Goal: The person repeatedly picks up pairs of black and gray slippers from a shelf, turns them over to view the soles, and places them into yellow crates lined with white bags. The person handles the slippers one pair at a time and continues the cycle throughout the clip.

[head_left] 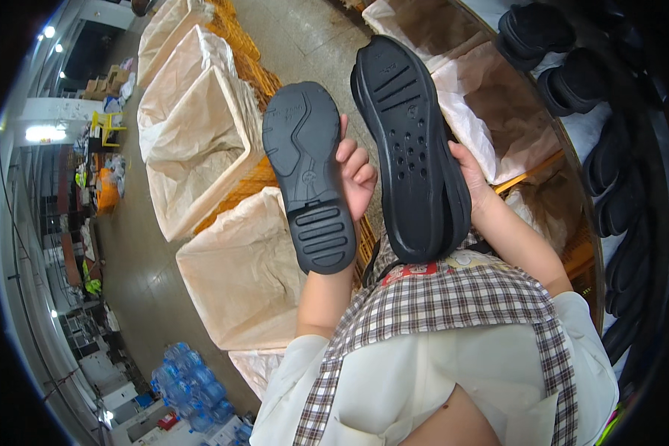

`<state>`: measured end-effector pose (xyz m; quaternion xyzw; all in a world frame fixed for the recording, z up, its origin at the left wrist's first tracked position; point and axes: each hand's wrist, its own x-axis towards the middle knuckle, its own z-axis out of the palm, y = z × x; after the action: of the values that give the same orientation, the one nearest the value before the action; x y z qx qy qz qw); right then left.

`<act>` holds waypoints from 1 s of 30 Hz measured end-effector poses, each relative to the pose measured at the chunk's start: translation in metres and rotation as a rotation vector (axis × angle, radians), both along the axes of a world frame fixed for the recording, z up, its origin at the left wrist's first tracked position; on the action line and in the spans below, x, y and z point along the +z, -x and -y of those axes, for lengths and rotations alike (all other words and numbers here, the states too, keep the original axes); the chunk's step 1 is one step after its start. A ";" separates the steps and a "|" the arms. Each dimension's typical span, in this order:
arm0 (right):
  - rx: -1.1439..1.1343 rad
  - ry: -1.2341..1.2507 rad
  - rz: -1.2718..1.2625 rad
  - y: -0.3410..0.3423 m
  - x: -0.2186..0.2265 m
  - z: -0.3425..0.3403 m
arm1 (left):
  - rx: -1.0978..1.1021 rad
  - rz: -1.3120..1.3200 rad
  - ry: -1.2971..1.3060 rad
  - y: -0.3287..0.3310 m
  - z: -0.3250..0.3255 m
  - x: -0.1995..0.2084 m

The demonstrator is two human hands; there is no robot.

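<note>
My left hand (pixel 359 177) is closed around a black shoe sole (pixel 305 171), its ridged heel toward me and a zigzag groove along its middle. The fingers show at the sole's right edge; the palm is partly hidden behind it. On the other side, my right hand (pixel 471 177) grips the right edge of a stack of black soles (pixel 401 141). The front one has slanted grooves at the far end and several round holes in the middle. At least one more sole shows behind it. Both hands hold the soles up in front of my checked apron (pixel 446 297).
Orange crates with pale cloth liners (pixel 234 271) line the left, and more lined crates (pixel 498 111) stand at the right. Several black soles (pixel 535 33) lie along a curved surface at the far right. Blue water bottles (pixel 192 386) stand at the lower left.
</note>
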<state>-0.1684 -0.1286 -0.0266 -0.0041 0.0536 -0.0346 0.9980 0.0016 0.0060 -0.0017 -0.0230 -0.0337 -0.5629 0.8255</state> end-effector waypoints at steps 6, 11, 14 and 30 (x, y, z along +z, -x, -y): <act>-0.066 0.147 -0.117 -0.007 0.009 0.002 | 0.172 0.211 -0.201 0.007 0.008 0.004; -0.078 0.676 -0.374 -0.019 0.012 -0.002 | -0.121 0.240 -0.658 0.022 0.003 0.002; -0.011 1.213 -0.450 -0.028 0.000 0.005 | -0.183 0.159 -0.636 0.017 0.001 -0.021; 0.062 1.500 -0.321 -0.018 -0.100 0.078 | -0.244 1.178 -1.044 0.067 0.031 -0.150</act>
<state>-0.1506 -0.2070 -0.1269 -0.6868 0.1599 -0.0326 0.7083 -0.0649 -0.0247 -0.1520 0.6645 -0.1938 -0.5120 0.5087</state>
